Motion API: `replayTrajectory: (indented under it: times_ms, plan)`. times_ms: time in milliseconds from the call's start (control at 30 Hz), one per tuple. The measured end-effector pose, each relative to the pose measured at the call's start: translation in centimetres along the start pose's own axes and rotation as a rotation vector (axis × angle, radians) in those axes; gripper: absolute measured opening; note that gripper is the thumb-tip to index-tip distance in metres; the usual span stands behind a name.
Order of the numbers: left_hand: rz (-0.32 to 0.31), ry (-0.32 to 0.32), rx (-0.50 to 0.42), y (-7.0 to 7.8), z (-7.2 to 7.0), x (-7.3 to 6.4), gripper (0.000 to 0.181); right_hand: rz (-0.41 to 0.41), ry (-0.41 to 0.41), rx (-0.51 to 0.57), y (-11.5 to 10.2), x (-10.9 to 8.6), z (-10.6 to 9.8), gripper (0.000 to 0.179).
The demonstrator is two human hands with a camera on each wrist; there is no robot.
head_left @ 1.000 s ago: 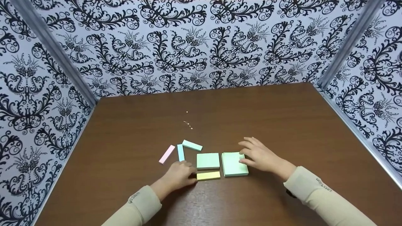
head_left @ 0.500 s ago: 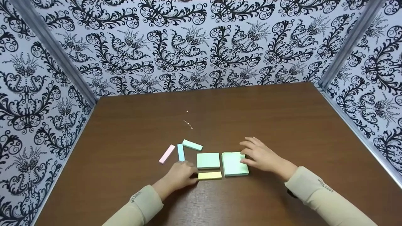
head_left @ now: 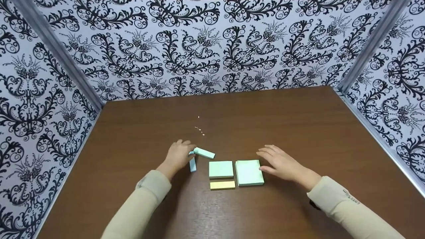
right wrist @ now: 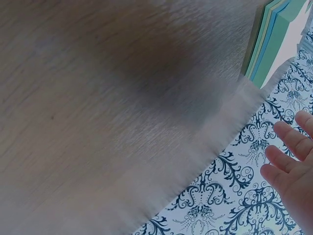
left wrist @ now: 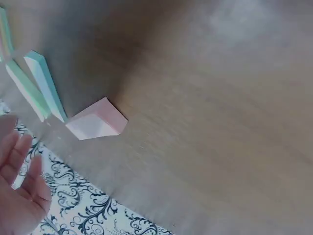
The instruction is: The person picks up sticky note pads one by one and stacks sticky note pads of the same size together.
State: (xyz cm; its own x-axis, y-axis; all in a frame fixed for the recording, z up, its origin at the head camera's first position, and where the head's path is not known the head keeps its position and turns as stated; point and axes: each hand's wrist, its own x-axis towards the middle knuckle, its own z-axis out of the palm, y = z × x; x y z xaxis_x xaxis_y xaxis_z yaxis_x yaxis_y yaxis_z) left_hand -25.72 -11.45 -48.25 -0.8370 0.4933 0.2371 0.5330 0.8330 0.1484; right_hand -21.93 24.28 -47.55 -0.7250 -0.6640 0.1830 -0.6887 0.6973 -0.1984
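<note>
In the head view my left hand (head_left: pixel 178 155) hovers over the left end of the group of sticky-note pads, with the pink strip pad hidden beneath it. Its fingertips reach the narrow blue pad (head_left: pixel 193 165) and the tip of the narrow green pad (head_left: pixel 205 153). The left wrist view has the pink pad (left wrist: pixel 100 121) on the table, apart from the loosely bent fingers (left wrist: pixel 34 183). My right hand (head_left: pixel 280 164) is held with relaxed fingers beside the large green square stack (head_left: pixel 249 172), thumb near its right edge. Layered colours show in that stack (right wrist: pixel 276 44) in the right wrist view.
Left of the square stack lies a smaller green rectangular pad (head_left: pixel 221 169), with a narrow yellow pad (head_left: pixel 222 185) along its front edge. Small pale bits (head_left: pixel 199 129) lie farther back on the brown table (head_left: pixel 282 116). Patterned walls (head_left: pixel 212 46) enclose the table's back and sides.
My left hand has left the yellow pad, which shifted slightly right, and moved up and left over the pink pad. My right hand has drawn slightly right from the square stack.
</note>
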Motion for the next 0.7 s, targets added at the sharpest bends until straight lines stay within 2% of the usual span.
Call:
replayTrajectory:
  times_ms: [33, 133, 200, 300, 467, 600, 700]
  plan:
    - [-0.011, -0.006, 0.016, 0.0, 0.2, 0.5, 0.028, 0.000, 0.001, 0.004, 0.0, -0.1, 0.0, 0.047]
    - [-0.019, -0.078, 0.055, 0.4, 1.0, 1.4, 0.031, -0.004, 0.002, 0.010, 0.0, -0.1, 0.1, 0.047]
    - [-0.007, -0.092, 0.087, 0.8, 1.6, 1.8, 0.030, -0.002, 0.001, 0.011, 0.0, -0.2, 0.1, 0.047]
    - [0.015, -0.088, 0.164, 1.2, 2.2, 2.3, 0.022, 0.007, -0.007, 0.016, 0.0, -0.2, 0.2, 0.046]
    - [-0.021, -0.067, 0.246, 1.7, 2.9, 2.6, 0.010, 0.015, -0.018, 0.016, 0.0, -0.4, 0.2, 0.044]
    - [-0.071, -0.028, 0.252, 2.0, 3.2, 2.8, 0.005, 0.013, -0.014, 0.011, 0.1, -0.5, 0.3, 0.043]
    - [-0.138, -0.019, 0.208, 2.3, 3.3, 3.0, 0.007, 0.014, -0.016, 0.013, 0.2, -0.5, 0.3, 0.043]
